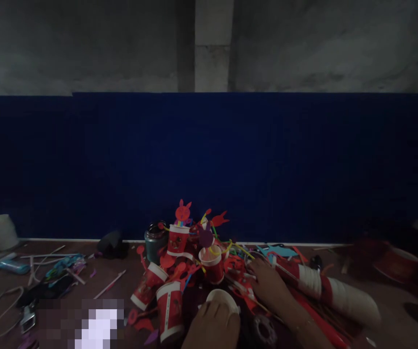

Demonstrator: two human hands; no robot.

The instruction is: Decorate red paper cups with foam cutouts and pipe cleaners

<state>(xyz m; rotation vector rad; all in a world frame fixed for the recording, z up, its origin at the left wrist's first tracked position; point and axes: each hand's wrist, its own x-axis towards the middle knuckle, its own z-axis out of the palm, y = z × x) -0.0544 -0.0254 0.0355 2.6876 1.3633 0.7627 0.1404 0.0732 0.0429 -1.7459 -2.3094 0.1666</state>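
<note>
At the bottom middle, my left hand (212,325) is closed on a paper cup (223,296), its fingers over the pale rim. My right hand (267,283) reaches forward into a heap of red cut-out pieces (236,264); its fingertips are dim and partly lost among them. Several red paper cups with cut-out figures lie and stand left of my hands: one stands upright (178,241) with a red rabbit-like figure (183,212), another (170,310) is nearer me. A cup with a purple figure (212,264) stands between them and my right hand.
A stack of paper cups (347,295) lies right of my right arm. Behind the cups is a dark jar (155,240). A white cup (0,231), strings and scraps are at left; a tape roll (265,329) lies between my arms. A blue panel (209,165) rises behind the table.
</note>
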